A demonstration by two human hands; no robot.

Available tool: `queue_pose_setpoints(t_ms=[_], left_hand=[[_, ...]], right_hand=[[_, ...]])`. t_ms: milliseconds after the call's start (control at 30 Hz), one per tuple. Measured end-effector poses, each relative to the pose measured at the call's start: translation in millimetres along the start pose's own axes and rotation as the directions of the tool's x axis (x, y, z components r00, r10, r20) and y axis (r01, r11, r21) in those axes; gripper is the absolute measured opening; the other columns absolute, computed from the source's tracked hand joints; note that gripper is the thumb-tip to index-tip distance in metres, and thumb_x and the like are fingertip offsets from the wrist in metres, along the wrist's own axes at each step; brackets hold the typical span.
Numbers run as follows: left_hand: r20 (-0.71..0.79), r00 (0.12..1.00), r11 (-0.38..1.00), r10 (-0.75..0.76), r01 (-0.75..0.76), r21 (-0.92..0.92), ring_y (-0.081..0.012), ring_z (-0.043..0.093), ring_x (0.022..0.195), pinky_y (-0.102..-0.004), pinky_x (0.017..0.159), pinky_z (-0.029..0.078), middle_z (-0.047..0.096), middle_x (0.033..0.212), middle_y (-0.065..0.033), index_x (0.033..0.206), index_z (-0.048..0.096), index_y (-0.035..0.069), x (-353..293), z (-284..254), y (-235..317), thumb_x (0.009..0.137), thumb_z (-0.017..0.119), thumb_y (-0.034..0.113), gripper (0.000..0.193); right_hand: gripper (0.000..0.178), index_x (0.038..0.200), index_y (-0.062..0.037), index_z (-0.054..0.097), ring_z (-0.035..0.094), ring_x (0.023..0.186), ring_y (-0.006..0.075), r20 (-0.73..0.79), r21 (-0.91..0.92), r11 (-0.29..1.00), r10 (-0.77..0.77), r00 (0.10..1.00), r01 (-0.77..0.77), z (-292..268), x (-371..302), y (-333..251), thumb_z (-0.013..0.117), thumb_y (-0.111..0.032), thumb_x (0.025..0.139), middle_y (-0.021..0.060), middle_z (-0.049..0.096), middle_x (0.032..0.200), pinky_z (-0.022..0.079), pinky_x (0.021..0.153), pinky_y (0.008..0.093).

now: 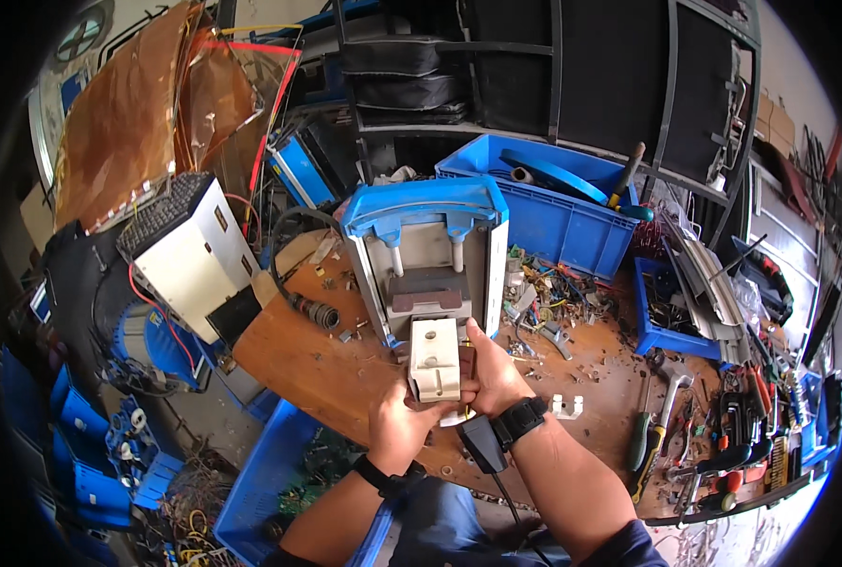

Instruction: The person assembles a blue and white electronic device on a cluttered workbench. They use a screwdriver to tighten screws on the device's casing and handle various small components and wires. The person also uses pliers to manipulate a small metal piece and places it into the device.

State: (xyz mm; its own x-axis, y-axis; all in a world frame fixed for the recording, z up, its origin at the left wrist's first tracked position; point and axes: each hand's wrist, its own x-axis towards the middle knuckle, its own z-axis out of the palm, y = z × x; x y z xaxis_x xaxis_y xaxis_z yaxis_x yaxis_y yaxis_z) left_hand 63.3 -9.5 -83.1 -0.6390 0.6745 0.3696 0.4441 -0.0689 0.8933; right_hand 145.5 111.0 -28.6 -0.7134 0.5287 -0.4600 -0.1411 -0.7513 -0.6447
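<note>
Between my two hands is a cream-white rectangular block (435, 352) with round holes in its upper face. My left hand (400, 423) grips it from the lower left, with the fingers mostly underneath. On the right side my right hand (498, 376) closes around it, the thumb pointing up along its edge. Just beyond the block stands a blue and grey housing (425, 197), open toward me. Two pale posts and a dark brown pad (428, 300) show inside it. Part of a brown piece (467, 359) is visible between block and right palm.
Small scraps and connectors (555, 317) litter the wooden table (298, 354). A hammer (668, 387), screwdriver (642, 420) and other tools lie at right. Blue bins (572, 222) stand behind. A thick cable (319, 312) ends left of the housing; a cord hangs by my right wrist.
</note>
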Motion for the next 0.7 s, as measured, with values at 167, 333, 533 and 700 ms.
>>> queue_pose_setpoints(t_ms=[167,333,533,700], left_hand=[[0.029,0.990,0.979,0.139,-0.142,0.145,-0.0342,0.067,0.083,-0.0419,0.073,0.054,0.069,0.091,-0.0153,0.103,0.065,0.001,-10.2,-0.9,-18.8,0.063,0.089,0.025,0.053],[0.064,0.987,0.979,0.145,-0.153,0.133,-0.0349,0.067,0.090,-0.0428,0.076,0.054,0.068,0.099,-0.0171,0.120,0.058,-0.001,-17.1,-0.1,-33.3,0.063,0.089,0.028,0.071],[0.047,0.987,0.983,0.154,-0.158,0.093,-0.0354,0.066,0.091,-0.0435,0.077,0.053,0.067,0.101,-0.0174,0.122,0.056,-0.001,-21.2,1.5,-31.7,0.063,0.088,0.028,0.073],[0.022,0.986,0.973,0.166,-0.167,0.157,-0.0359,0.064,0.087,-0.0439,0.076,0.053,0.066,0.100,-0.0166,0.124,0.055,-0.001,-27.0,0.6,-31.9,0.064,0.088,0.029,0.075]], right_hand=[[0.059,0.127,-0.0047,0.054,0.064,0.068,0.0157,0.260,-0.010,0.999,-0.045,0.965,0.049,-21.0,-4.3,10.2,0.035,-0.054,0.100,0.0125,0.069,0.106,0.038,0.041,0.0227],[0.053,0.127,-0.0058,0.054,0.070,0.078,0.0186,0.243,-0.066,0.995,-0.051,0.969,0.069,-28.6,-4.7,19.9,0.043,-0.050,0.100,0.0107,0.069,0.106,0.045,0.045,0.0247],[0.052,0.122,-0.0045,0.058,0.069,0.075,0.0165,0.097,-0.185,0.982,-0.021,0.995,0.039,-35.5,-7.2,22.3,0.050,-0.049,0.098,0.0091,0.069,0.100,0.045,0.046,0.0250],[0.049,0.110,-0.0005,0.066,0.067,0.072,0.0172,-0.029,-0.485,0.873,-0.070,0.997,0.047,-27.3,-28.7,5.4,0.056,-0.046,0.096,0.0116,0.071,0.090,0.047,0.053,0.0274]])
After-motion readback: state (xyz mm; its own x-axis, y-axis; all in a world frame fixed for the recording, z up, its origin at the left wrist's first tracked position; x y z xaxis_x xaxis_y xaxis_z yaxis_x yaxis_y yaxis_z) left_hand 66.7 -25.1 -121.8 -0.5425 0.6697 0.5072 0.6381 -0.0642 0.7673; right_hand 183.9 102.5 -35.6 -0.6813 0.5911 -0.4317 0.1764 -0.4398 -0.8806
